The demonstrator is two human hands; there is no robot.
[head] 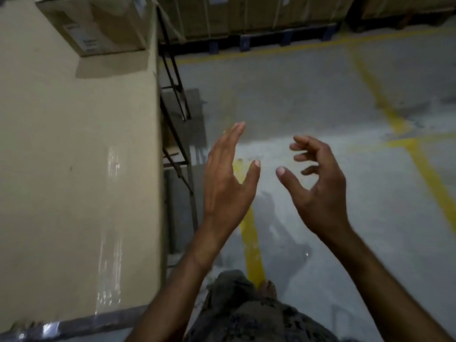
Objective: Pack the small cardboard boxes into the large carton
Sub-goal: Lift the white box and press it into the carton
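Currently both hands hang empty over the grey floor (296, 95): the left hand (227, 178) released and straight, the right hand (318, 193) loosely curled, grasping nothing. 1 cardboard box (93, 23) sits far left on the beige surface (74, 169), well apart from them.

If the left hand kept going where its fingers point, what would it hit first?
Nothing near. The left hand points over the grey concrete floor toward the far row of brown strapped cartons; probably those first, but depth is unclear.
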